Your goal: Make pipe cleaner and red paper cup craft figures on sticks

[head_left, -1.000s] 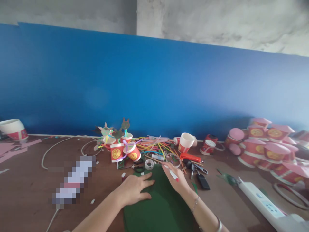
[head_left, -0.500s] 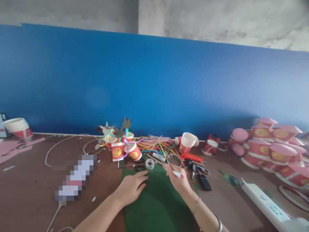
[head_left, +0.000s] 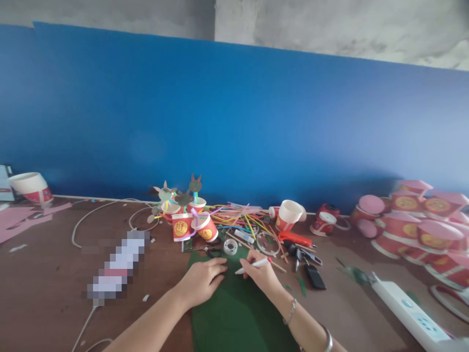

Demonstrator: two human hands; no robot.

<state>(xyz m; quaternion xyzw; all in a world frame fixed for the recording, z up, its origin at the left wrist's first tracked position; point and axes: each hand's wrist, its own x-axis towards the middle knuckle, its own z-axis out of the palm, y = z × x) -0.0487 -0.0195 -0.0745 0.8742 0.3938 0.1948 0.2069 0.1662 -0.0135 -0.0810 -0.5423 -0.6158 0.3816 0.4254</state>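
Note:
A dark green sheet (head_left: 238, 313) lies on the brown table in front of me. My left hand (head_left: 205, 281) rests on its left upper part, fingers spread and holding nothing. Above the sheet's upper right, my right hand (head_left: 259, 274) grips a white marker (head_left: 258, 264) with a red end, its tip pointing left and down at the sheet. Whether the tip touches the sheet I cannot tell. Just beyond my left fingertips sits a roll of tape (head_left: 230, 247).
Behind the sheet are red paper cups (head_left: 182, 227) and a pile of coloured sticks (head_left: 238, 215). An orange tool (head_left: 295, 238) and a black key fob (head_left: 315, 276) lie to the right, near a power strip (head_left: 410, 308). Pink-topped cups (head_left: 406, 225) are stacked far right.
The marker has swung round in my right hand and now points left over the sheet. My right fingers have closed around it. The left hand keeps its place on the sheet; the view has shifted slightly.

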